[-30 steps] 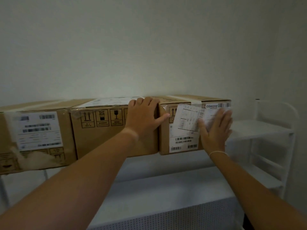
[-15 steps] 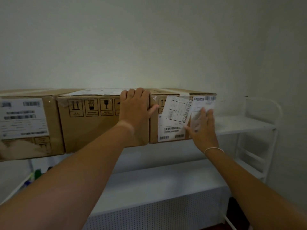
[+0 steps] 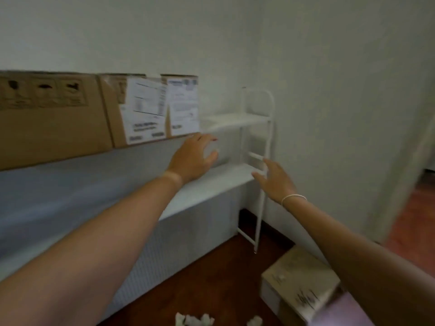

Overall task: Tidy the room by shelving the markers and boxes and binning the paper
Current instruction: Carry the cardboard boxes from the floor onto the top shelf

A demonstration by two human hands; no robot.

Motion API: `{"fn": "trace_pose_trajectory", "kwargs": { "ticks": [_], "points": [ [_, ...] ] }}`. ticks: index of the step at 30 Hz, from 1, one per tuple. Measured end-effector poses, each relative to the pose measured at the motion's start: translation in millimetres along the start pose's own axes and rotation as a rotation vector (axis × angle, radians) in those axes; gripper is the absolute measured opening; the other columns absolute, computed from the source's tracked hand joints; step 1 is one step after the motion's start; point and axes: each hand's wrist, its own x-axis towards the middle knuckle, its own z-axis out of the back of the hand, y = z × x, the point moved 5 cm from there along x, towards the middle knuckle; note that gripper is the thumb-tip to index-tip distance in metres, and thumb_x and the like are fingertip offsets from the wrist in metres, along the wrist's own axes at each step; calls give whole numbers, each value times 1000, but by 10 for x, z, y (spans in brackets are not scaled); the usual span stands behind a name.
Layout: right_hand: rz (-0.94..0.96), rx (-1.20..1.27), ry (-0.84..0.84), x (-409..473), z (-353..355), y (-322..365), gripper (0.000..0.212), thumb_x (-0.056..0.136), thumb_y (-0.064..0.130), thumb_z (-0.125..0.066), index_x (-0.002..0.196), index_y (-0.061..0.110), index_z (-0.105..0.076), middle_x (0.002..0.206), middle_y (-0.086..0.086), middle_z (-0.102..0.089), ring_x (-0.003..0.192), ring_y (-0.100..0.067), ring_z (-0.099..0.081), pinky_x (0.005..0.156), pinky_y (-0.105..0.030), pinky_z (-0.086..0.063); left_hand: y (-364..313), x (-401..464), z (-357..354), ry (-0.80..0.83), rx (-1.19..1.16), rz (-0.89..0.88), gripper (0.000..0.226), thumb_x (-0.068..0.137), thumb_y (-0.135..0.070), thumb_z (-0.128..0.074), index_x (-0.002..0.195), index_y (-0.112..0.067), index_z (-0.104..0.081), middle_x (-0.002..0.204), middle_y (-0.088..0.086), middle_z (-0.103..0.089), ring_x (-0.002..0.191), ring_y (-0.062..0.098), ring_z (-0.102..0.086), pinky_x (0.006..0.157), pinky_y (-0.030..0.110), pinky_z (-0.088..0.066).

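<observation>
Two cardboard boxes stand side by side on the white shelf's upper level (image 3: 237, 120): a plain one (image 3: 47, 123) at the left and one with white labels (image 3: 150, 109) to its right. My left hand (image 3: 194, 157) hovers below the labelled box's right corner, fingers spread, holding nothing. My right hand (image 3: 274, 178) is lower and to the right, by the shelf's end post, also empty with relaxed fingers. A third box (image 3: 299, 283) lies on the wooden floor at the lower right. Crumpled white paper (image 3: 194, 320) lies on the floor at the bottom edge.
The shelf's lower level (image 3: 211, 189) runs under the boxes, with a perforated white panel below. Its end frame (image 3: 263, 161) stands near the wall corner. A doorway (image 3: 419, 196) opens at the right. The frame is blurred by motion.
Both hands have come off the boxes and dropped down and right. The view has swung right and downward, bringing the floor, the third box and the crumpled paper into sight.
</observation>
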Motion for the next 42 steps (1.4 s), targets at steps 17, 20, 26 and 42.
{"fn": "trace_pose_trajectory", "kwargs": {
  "ticks": [17,20,26,42],
  "points": [
    [-504,89,-111,-1395,459,-2367,71,89,47,-53,147,15,-27,153,-6,-33,140,-22,-31,111,-35,-28,-1131,-461,-2583,530,-325,97,46,96,-39,-50,138,-18,-48,139,6,-52,128,25,-50,99,38,-45],
    [-614,142,-85,-1476,183,-2820,73,88,49,-54,147,17,-28,151,-5,-36,138,-22,-35,111,-36,-32,-994,-520,-3176,604,-374,203,47,95,-42,-49,137,-22,-48,136,6,-53,122,23,-53,84,29,-48],
    [-858,267,-40,-1679,-594,-3895,68,88,43,-58,145,18,-31,148,-3,-41,134,-22,-40,102,-29,-35,-560,-779,-4546,800,-387,405,51,94,-45,-50,140,-23,-44,142,7,-48,131,23,-46,96,32,-40],
    [-1357,773,-57,-1555,-2803,-6100,91,82,30,-69,149,10,-11,143,-8,-46,128,-23,-47,108,-41,-39,736,-1459,-7291,1033,-354,886,80,91,-41,-58,154,-22,-12,155,7,-30,143,28,-31,114,47,-31]
  ]
}}
